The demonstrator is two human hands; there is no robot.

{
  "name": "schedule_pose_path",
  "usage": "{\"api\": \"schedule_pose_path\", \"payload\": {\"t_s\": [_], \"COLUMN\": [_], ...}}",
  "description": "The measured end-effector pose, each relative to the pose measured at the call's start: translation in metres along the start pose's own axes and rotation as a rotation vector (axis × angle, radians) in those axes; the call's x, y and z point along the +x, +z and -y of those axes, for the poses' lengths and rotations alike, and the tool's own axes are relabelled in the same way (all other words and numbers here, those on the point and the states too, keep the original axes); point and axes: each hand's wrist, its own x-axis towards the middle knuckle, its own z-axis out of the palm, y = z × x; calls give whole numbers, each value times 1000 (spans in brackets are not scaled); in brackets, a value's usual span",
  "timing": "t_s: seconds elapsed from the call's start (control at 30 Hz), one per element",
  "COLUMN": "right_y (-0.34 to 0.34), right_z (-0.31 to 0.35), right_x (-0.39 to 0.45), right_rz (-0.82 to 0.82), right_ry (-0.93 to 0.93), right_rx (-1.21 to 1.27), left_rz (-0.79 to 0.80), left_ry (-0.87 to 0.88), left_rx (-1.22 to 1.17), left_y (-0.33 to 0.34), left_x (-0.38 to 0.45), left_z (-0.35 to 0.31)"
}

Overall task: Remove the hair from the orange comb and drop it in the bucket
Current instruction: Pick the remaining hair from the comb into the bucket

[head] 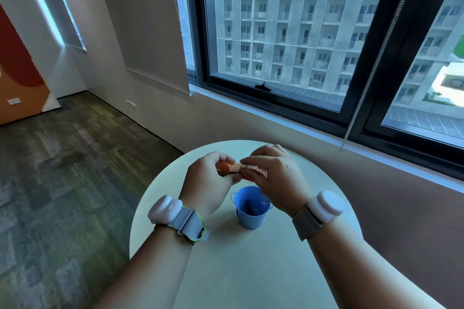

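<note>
both hands hold the ridged orange plastic comb (pixel 240 168) above the small blue metal bucket (pixel 251 206): left hand (pixel 209 180) grips one end, right hand (pixel 273 176) pinches mid-teeth. risk: pulled hair may drift past the rim.

Your forearms are bare, with no sleeves in view. On your left wrist (pixel 179 218) you wear a grey fabric strap edged in yellow-green, carrying a rounded white pod with a lobed shape. On your right wrist (pixel 317 213) sits a matching white pod on a plain beige-grey woven band. Neither hand shows rings or gloves.
</note>
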Motion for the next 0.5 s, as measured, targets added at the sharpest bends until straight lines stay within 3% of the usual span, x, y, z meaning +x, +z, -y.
{"api": "schedule_pose_path", "payload": {"t_s": [0.2,0.5], "right_y": [6,19], "right_z": [-1,-1], "right_x": [0,-4], "right_rz": [-3,142], "right_ry": [-71,166], "right_rx": [-85,-89], "left_rz": [45,58], "left_ry": [-34,58], "left_rx": [-10,118], "left_y": [0,5], "left_x": [3,-1], "left_z": [0,-7]}}
